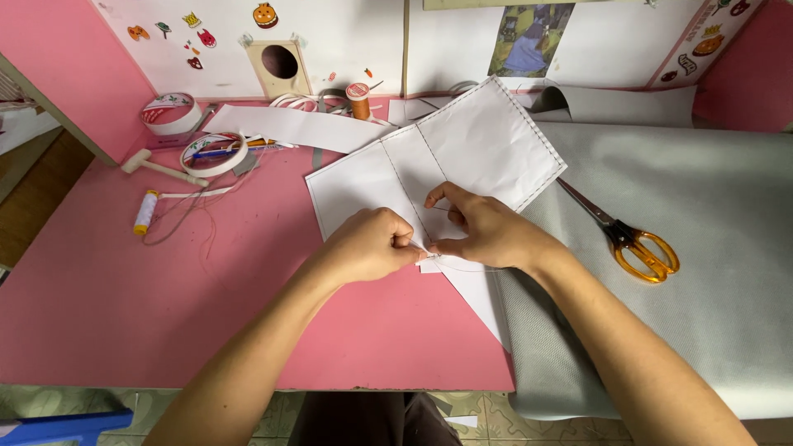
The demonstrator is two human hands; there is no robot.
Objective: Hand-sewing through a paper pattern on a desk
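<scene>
Both forearms enter from the near edge and meet over the middle of the pink table [165, 314]. At the far left of the table, a roll of white tape [171, 113] is seen against the wall, with a second tape ring [213, 154] just nearer and pens laid across it. A small white mallet [162, 168] lies beside that ring, and a yellow thread spool [145, 211] is placed nearer, its loose thread trailing right.

The left hand [366, 246] is closed narrowly, its thumb and forefinger pinched at the near edge of the white stitched sheet [446, 157]. Whether a needle is gripped there cannot be told. The right hand [481, 230] is also closed narrowly, with fingertips pressed on the same sheet, just beside the left hand and touching it. A thin thread [467, 269] is seen curving under the right hand.

The white stitched sheet lies at the table's centre, bordered by dotted seam lines, its right part overlapping the grey fabric [710, 206]. An orange thread spool [358, 99] stands upright at the far edge. Orange-handled scissors [636, 244] are laid closed on the grey fabric, well right of the hands.
</scene>
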